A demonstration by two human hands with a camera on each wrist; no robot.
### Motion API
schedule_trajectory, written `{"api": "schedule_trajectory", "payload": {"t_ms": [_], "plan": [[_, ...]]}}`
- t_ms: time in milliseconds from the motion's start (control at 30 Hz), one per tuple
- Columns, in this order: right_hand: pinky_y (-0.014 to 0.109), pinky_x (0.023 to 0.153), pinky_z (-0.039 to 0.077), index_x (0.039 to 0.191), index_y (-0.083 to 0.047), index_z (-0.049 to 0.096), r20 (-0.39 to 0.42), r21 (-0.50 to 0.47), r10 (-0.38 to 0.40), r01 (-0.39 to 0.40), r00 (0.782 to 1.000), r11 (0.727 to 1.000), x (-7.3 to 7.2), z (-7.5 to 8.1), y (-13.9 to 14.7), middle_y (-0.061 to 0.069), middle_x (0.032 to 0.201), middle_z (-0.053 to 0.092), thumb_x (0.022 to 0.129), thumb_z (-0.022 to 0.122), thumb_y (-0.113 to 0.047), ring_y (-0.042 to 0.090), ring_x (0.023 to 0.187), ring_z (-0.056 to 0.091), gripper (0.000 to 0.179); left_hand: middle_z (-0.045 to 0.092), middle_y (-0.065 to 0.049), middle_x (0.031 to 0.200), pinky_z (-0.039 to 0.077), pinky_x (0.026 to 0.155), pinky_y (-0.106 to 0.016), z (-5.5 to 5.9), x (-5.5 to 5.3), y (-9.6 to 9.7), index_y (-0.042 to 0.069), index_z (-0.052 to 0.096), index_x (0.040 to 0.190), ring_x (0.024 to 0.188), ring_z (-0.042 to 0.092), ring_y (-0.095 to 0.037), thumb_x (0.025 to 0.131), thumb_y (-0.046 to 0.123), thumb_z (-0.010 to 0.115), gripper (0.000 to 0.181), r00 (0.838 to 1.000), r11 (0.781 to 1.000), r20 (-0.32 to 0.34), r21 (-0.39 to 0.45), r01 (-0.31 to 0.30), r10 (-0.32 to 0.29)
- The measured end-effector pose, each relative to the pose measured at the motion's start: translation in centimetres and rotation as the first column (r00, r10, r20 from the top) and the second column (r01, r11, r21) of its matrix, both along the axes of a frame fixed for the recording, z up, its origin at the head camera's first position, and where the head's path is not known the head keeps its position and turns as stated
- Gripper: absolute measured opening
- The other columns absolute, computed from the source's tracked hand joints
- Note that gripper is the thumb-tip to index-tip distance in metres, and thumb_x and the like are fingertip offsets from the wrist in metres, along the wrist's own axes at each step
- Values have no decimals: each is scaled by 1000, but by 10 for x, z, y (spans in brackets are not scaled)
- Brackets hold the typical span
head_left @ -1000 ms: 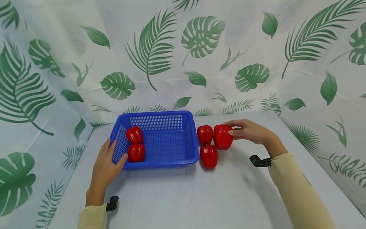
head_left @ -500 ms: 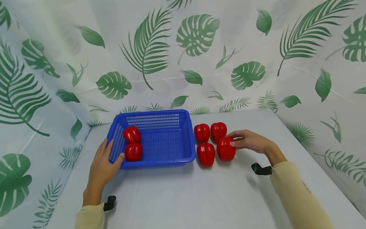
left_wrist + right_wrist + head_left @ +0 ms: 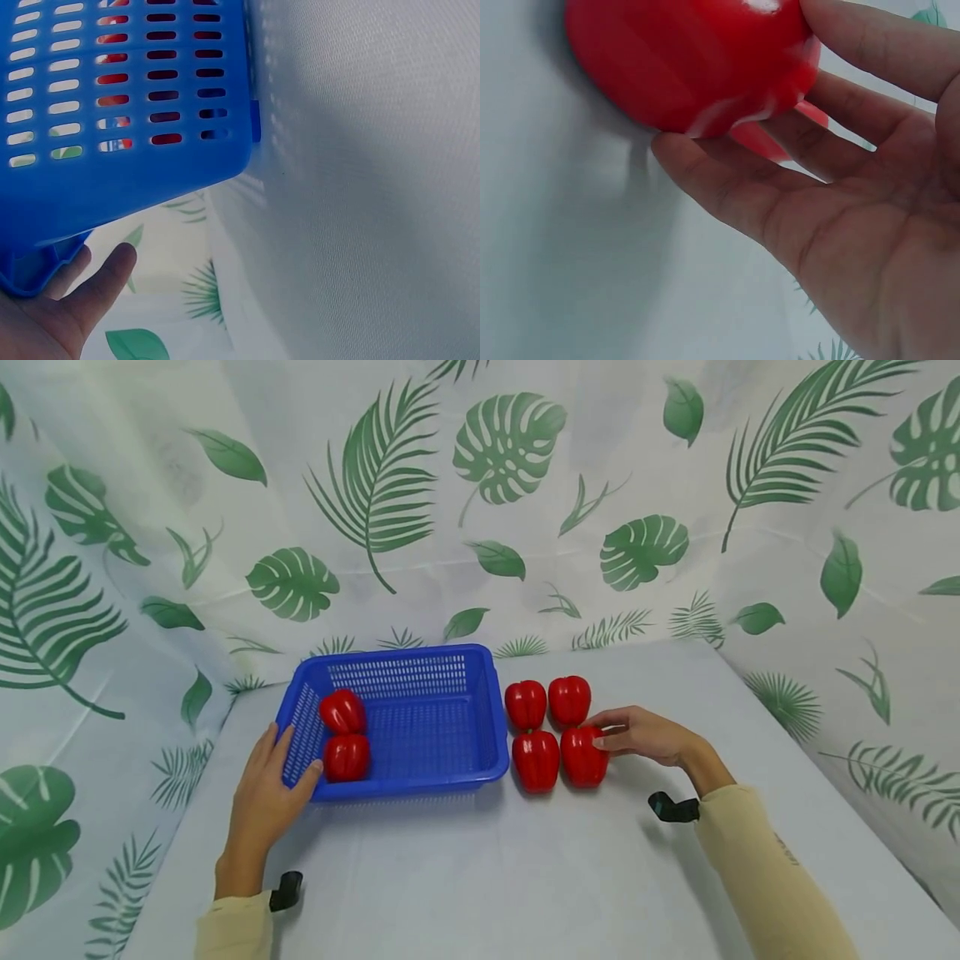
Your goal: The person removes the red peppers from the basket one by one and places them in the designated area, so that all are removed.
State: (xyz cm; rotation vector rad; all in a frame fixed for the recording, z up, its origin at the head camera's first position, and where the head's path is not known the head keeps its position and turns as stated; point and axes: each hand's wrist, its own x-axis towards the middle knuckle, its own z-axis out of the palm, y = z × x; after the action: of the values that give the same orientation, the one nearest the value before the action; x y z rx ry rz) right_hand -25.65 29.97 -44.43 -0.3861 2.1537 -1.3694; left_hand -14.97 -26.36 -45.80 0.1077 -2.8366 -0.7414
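My right hand holds a glossy red bell pepper between thumb and fingers at the front right of a small cluster. In the right wrist view the thumb lies on one side of this bell pepper, the fingers on the other. Three more red bell peppers stand beside it: one at back left, one at back right, one at front left. My left hand rests at the left corner of a blue plastic basket, fingers extended along its rim.
Inside the basket, along its left side, lie two red bell peppers, a rear one and a front one. A white table carries everything. Leaf-printed cloth hangs behind and at both sides.
My right hand has brought its bell pepper forward and left, from behind to the front right of the cluster. Another bell pepper now shows at back right. My left hand stays by the basket.
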Motion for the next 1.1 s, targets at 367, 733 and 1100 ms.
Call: {"api": "schedule_trajectory", "payload": {"t_ms": [367,733,1100], "plan": [[49,102,58,152,7,51,-3,-12,-1,1,1000,1000,1,0,-1,28,153,50,102,70,-16,37,128,58,59,16,-28,174,25,115,-79,-1,-2,-1,-1,27,168,157,18,-52,105,44,61,84,1000,1000,-6,6,-3,3],[52,102,58,147,12,52,-208,45,-193,206,959,977,-1,14,-10,32,139,60,111,58,-26,48,126,60,53,17,-29,173,26,114,-80,1,-3,-1,-3,28,167,156,20,-53,105,44,60,84,1000,1000,-12,13,5,-5],[36,101,57,154,5,49,-251,-43,-265,263,931,964,-10,33,-41,29,147,57,113,55,-33,45,131,56,57,17,-28,173,27,114,-79,-1,-2,-1,-2,28,167,156,20,-53,105,44,61,85,1000,1000,-3,19,4,-4]]}}
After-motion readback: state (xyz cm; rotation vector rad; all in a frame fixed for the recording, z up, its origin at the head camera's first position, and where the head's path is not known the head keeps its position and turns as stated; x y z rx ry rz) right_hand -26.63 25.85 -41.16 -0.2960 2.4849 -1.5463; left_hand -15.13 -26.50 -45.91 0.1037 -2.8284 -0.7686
